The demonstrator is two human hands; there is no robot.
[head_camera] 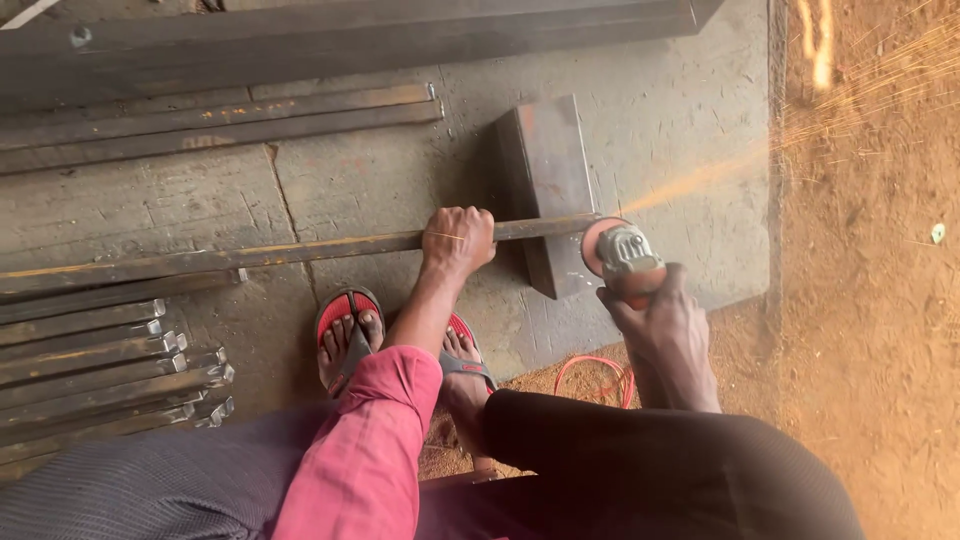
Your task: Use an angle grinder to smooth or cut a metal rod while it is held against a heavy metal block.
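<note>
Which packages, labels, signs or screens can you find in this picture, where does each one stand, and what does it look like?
None are in view: no package, label, sign or screen.
The scene holds only bare metal bars, a steel block, an angle grinder throwing sparks, and a concrete floor beside red earth.

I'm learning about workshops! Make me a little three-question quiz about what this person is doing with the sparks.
1. True or false: the left hand presses down on the long metal bar.
2. Which tool does the right hand hold? A) hammer B) angle grinder C) paintbrush
3. Fill in: the bar's end rests on a steel ____ lying on the concrete floor.

Key
1. True.
2. B, the angle grinder, its disc at the bar's end, with sparks flying up and to the right over the dirt.
3. Block, the dark steel block.
</note>
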